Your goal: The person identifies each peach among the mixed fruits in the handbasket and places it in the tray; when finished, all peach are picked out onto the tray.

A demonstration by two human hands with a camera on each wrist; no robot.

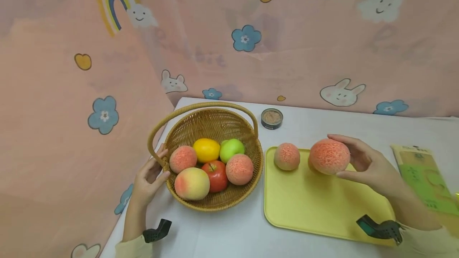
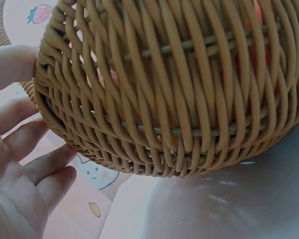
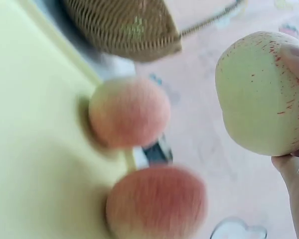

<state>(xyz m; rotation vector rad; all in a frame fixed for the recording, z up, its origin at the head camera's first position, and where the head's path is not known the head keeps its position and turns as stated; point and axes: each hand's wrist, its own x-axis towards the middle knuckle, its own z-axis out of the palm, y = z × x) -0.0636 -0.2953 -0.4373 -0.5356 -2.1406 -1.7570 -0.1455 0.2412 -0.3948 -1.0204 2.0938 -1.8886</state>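
Note:
My right hand (image 1: 371, 166) grips a peach (image 1: 328, 156) between thumb and fingers, above the yellow tray (image 1: 305, 210). In the right wrist view the held peach (image 3: 259, 94) shows a pale green side with red specks. Two more peaches, one round (image 3: 132, 112) and one redder (image 3: 157, 204), lie on the tray; in the head view the held peach hides most of one. To the left stands a wicker basket (image 1: 211, 120) with an arched handle. My left hand (image 1: 145, 184) holds its left rim, thumb and fingers about the handle's base.
The basket contains a lemon (image 1: 206, 150), a green apple (image 1: 232, 150), a red apple (image 1: 216, 176) and several peaches (image 1: 191, 183). A small round tin (image 1: 271, 118) stands behind the tray. A green packet (image 1: 424, 174) lies at the right. Patterned pink cloth hangs behind and left.

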